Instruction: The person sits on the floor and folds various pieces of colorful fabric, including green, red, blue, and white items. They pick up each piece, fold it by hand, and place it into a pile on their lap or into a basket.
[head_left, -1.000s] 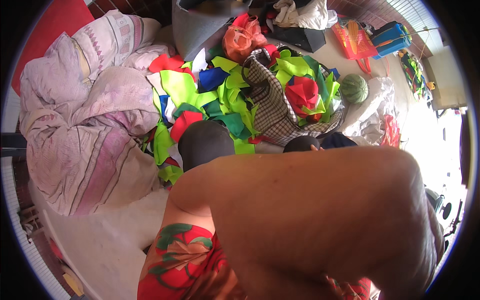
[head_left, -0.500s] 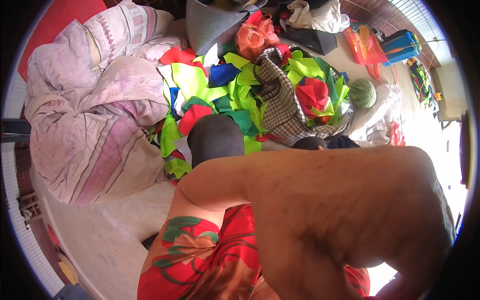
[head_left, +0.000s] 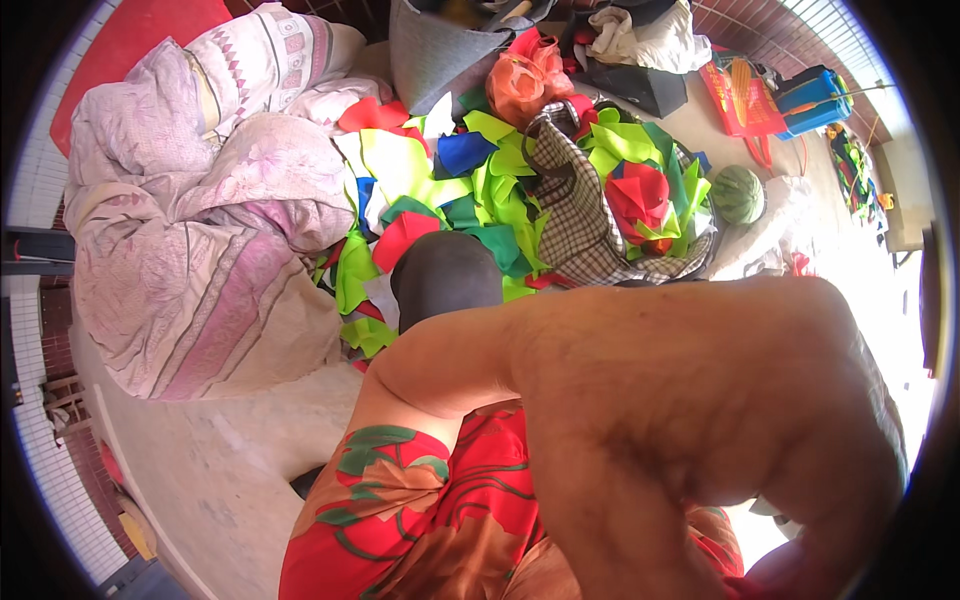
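Note:
My left hand [head_left: 700, 400] looms very close, filling the lower right. Its arm comes up from a red sleeve [head_left: 400, 480] with green and orange flowers and bends at the elbow. The fingers curl downward, with a small bright gap showing between them and the thumb side. Their tips run out of sight near the lower edge, so whatever they hold is hidden. My right hand cannot be seen. Beyond my arm lies a heap of cloth scraps [head_left: 390, 165] in lime, green, red and blue. A checked cloth bag [head_left: 575, 205] beside it holds more scraps [head_left: 640, 195].
At left sits a large bundle wrapped in pale pink patterned cloth [head_left: 200, 260]. A dark rounded shape [head_left: 445, 280] stands before the heap. Farther off are a grey container [head_left: 440, 50], an orange plastic bag [head_left: 528, 80], a watermelon [head_left: 738, 195], a red bag [head_left: 740, 95] and a blue container [head_left: 812, 100].
The surroundings have shifted slightly to the right in the picture. My left hand keeps almost the same place and curled shape.

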